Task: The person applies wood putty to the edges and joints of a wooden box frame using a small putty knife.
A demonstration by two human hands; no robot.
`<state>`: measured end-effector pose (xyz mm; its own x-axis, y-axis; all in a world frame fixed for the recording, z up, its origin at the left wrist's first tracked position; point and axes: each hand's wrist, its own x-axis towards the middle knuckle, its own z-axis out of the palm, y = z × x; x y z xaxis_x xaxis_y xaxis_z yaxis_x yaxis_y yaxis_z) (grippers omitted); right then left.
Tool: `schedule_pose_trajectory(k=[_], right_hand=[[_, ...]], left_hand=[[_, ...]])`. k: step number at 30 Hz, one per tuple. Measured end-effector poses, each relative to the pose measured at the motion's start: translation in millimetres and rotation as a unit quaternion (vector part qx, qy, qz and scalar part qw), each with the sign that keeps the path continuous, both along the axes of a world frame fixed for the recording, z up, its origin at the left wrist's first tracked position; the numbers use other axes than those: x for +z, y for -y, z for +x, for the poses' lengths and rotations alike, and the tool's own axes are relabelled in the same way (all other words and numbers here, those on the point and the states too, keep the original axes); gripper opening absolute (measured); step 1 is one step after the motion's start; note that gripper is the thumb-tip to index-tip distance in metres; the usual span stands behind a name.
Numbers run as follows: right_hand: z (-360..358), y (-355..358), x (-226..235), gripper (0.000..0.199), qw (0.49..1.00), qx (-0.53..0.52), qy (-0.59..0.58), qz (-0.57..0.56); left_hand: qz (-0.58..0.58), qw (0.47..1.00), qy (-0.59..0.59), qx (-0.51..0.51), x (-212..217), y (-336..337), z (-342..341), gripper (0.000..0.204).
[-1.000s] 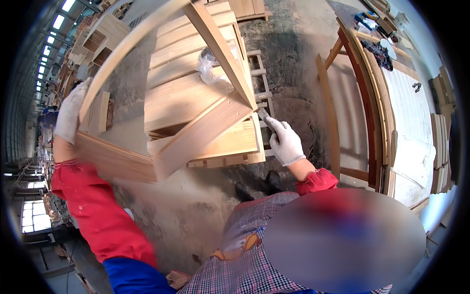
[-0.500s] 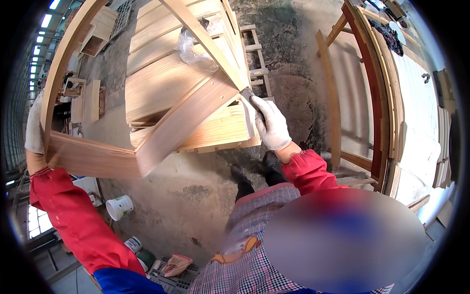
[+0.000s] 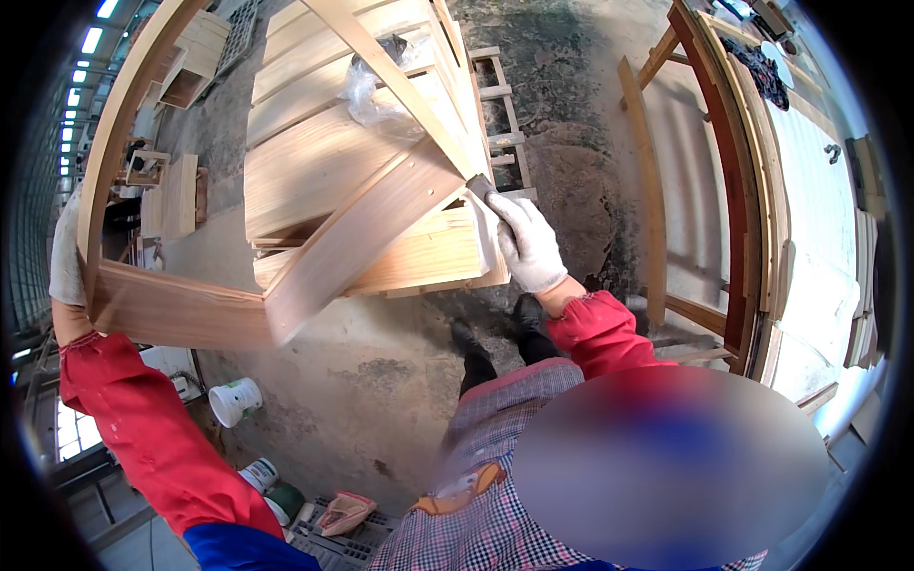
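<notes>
- The frame (image 3: 362,238) is over the boards (image 3: 314,176), between left hand (image 3: 67,252) and right hand (image 3: 529,245).
- On the boards lies the bag (image 3: 374,103).
- Right of the boards stands the table (image 3: 819,247).
- The bucket (image 3: 234,402) is at the left.

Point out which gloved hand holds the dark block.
The right hand holds the dark block at a corner of the wooden frame; the left hand holds its left side.

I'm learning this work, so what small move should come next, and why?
Perhaps draw the dark block lightly along the edge of the wooden frame: the right hand holds the block at the frame's corner, while the left hand grips the frame's left side, which should help steady it.
</notes>
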<state>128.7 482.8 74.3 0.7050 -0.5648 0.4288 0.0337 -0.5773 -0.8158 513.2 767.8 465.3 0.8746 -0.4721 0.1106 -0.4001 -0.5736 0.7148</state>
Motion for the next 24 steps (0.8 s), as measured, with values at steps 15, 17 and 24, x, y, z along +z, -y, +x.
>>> schedule_pose_trajectory(k=[15, 17, 24], right_hand=[[-9.4, -20.5, 52.8, 0.046, 0.992, -0.059, -0.112, -0.011], [-4.1, -18.4, 45.6, 0.047, 0.989, -0.075, -0.119, -0.051], [2.3, -33.4, 70.4, 0.036, 0.985, -0.117, -0.113, -0.048]], left_hand=[[0.188, 0.921, 0.239, -0.243, -0.4, 3.3, -4.4, 0.037], [0.137, 0.950, 0.153, -0.234, -9.2, 24.6, -17.0, 0.040], [0.112, 0.940, 0.070, -0.315, 6.3, 13.8, -26.8, 0.046]])
